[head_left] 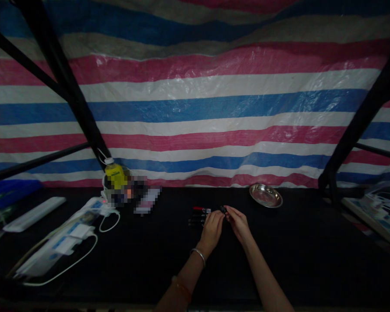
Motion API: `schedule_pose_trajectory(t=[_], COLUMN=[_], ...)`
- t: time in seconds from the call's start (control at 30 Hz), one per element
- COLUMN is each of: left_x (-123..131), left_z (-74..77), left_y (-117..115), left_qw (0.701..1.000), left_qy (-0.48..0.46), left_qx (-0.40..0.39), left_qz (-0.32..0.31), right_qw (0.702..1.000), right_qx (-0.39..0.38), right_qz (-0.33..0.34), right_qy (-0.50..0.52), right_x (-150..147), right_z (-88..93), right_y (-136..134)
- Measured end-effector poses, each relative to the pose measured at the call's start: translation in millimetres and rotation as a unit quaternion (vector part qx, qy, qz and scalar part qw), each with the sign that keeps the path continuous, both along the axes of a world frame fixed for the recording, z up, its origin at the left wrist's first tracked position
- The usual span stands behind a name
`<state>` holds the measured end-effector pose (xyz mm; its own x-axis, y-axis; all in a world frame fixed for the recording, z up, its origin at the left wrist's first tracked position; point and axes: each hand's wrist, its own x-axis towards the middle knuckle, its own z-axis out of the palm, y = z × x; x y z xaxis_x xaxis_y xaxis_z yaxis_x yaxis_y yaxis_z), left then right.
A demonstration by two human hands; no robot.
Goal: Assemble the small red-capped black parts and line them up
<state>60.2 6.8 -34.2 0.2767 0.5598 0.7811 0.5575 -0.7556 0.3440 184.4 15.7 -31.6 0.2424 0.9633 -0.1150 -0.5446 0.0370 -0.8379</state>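
Observation:
My left hand (212,225) and my right hand (237,220) meet over the black table, their fingertips pinched around a small dark object (223,209). Fingers cover most of it, and its kind cannot be made out in the dim light. Just left of my left hand lies a short red stick-shaped piece (198,209) with a pale, shiny end. Several dark stick-shaped pieces (196,222) lie below it, partly hidden by my left hand. A round, shallow metal dish (265,196) rests beyond my right hand, to the right.
At left, a white power strip (68,238) has plugs and a looping white cable (81,268). A yellow bottle (116,174) stands behind blurred items. A long white bar (35,213) and a blue tray (14,190) sit farther left. Black frame posts (354,117) flank a striped sheet (214,104).

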Motion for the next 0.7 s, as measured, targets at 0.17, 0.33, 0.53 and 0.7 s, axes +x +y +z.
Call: schedule_pose_trajectory(t=[0.17, 0.33, 0.53, 0.7], left_x=[-0.3, -1.4, -1.0, -1.8], left_z=[-2.0, -2.4, 0.9, 7.4], left_y=[1.1, 1.8, 0.6, -2.4], left_qw=[1.000, 1.000, 1.000, 0.998], left_qy=[0.003, -0.014, -0.005, -0.002], left_qx=[0.006, 0.015, -0.003, -0.051], left_qz=[-0.003, 0.002, 0.006, 0.047], right_qw=[1.000, 1.000, 0.999, 0.999], right_qx=[-0.014, -0.026, -0.021, -0.004], right_qz=[0.004, -0.001, 0.018, 0.048], right_qy=[0.002, 0.001, 0.018, 0.002], right_x=[-0.1, -1.2, -4.7, -8.7], right_z=[-0.8, -2.2, -1.0, 2.5], right_y=[-0.5, -0.6, -2.8, -5.6])
